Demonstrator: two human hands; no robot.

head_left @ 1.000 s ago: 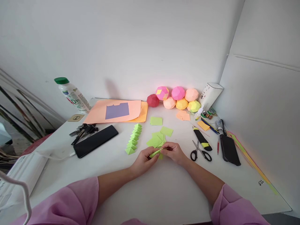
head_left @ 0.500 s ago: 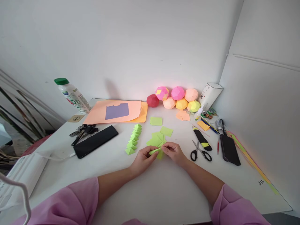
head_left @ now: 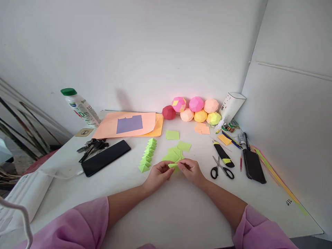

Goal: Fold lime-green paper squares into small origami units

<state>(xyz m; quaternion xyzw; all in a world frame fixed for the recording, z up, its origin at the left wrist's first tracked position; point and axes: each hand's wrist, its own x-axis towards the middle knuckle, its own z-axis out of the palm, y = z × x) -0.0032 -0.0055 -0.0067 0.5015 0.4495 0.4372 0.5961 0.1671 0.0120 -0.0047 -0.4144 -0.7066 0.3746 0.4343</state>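
A small folded piece of green paper [head_left: 173,165] is pinched between my two hands over the table. My left hand [head_left: 158,174] grips its left end, and my right hand [head_left: 191,170] pinches the right end with thumb and fingers. Just beyond my fingers lie several loose green paper pieces [head_left: 172,154], overlapping, with one separate green slip [head_left: 184,146] and a small green stack [head_left: 172,135] farther back. To the left stands a row of folded green paper units [head_left: 147,155], nested one behind another.
Scissors [head_left: 222,168], a utility knife [head_left: 223,154] and a phone [head_left: 254,166] lie at the right. Paper balls [head_left: 196,104] are stacked by the wall. A long black device [head_left: 106,158], keys [head_left: 93,147], coloured sheets [head_left: 109,124] and a bottle [head_left: 82,110] occupy the left.
The green paper between my hands has turned and now looks shorter and more folded. My fingers have shifted slightly along it; the other objects stay in place.
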